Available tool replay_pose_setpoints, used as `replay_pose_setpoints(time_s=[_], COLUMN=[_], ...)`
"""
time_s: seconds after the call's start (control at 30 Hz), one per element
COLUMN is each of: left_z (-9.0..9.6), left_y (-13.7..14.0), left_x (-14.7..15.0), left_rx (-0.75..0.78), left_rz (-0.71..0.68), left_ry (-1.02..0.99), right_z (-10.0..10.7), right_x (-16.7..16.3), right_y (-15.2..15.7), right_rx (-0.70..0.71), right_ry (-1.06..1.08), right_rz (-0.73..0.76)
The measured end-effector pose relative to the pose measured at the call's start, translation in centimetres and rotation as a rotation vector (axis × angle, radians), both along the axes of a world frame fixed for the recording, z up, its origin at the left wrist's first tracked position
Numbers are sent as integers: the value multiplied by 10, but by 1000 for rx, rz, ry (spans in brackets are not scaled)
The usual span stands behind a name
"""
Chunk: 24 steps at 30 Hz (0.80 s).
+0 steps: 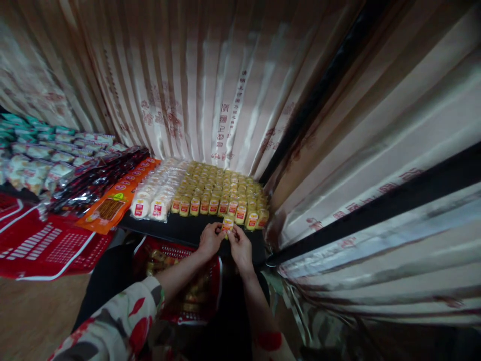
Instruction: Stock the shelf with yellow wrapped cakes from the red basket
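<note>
Between my two hands is a small yellow snack packet [227, 224] with a red and white label facing up. My left hand [211, 239] pinches its left side, and my right hand [240, 246] pinches its lower right side. Just beyond my fingers, many matching yellow packets [214, 193] stand in close rows on the black shelf [165, 229]. Below my left forearm sits a red basket [220, 286] holding more yellowish packets [195, 291], partly hidden by the arm.
Left of the rows lie white round packets [150, 195], an orange snack bag [108, 203], dark shiny packs [97, 183] and white and green bags [41, 150]. A red basket [48, 245] stands at far left. Pleated curtains [195, 90] hang behind and right.
</note>
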<state>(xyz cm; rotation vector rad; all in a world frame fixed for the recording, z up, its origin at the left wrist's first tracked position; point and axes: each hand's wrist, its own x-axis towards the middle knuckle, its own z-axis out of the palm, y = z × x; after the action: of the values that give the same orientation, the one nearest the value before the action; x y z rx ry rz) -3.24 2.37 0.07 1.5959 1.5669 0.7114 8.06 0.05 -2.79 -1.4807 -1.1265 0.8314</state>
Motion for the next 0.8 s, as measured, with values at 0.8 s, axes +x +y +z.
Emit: replay_pose_setpoints(time_s=[0.8], left_z=[-7], left_y=[43], left_x=[41], left_rx=[121], left_rz=[87], left_ry=[156], right_z=[-17], right_x=[7], right_y=[21], right_rx=[98], right_ry=[-473], right_rz=[-65])
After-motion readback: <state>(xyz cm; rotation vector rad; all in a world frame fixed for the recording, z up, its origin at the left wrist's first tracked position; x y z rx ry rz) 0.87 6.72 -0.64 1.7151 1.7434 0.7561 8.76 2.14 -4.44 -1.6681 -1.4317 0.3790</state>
